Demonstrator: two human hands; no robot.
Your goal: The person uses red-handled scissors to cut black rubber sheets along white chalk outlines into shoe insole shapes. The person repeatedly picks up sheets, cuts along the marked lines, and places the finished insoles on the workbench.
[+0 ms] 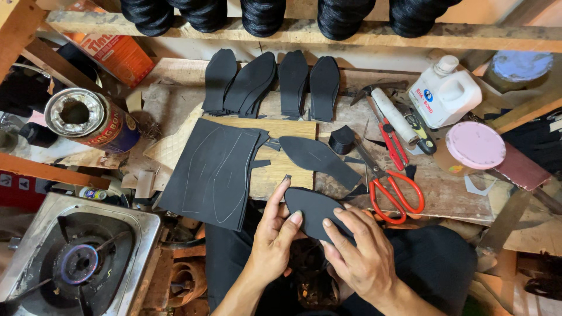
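So I had the black sole cutout (313, 212) pinched between both hands, held just off the near edge of the tabletop (445, 196) and above my lap. My left hand (274, 237) had its fingers (283, 193) closed on the left end of the piece, thumb on top, index running up along the edge. My right hand (362, 254) was gripping the right half, fingers (335, 229) pressed flat on top of it. Its toe end pointed right and mostly vanished under my right hand.

Right above it on the tabletop lay another cut sole (319, 159), angled, with a small black cup-shaped bit (342, 139) just beside its upper end. To the left was the big black sheet (213, 172) with sole outlines traced on it, partly lying on a wooden board (287, 149). Further back a row of finished black soles (266, 85) was laid out in a fan.

The red-handled scissors (393, 196) sat just to the right of my hands, close but not touching. Behind them were red pliers (391, 140), a hammer (374, 90), a white glue bottle (445, 93) and a pink round lid (475, 145). Off to the left were an open tin can (88, 120) and a gas burner (79, 260) down low.
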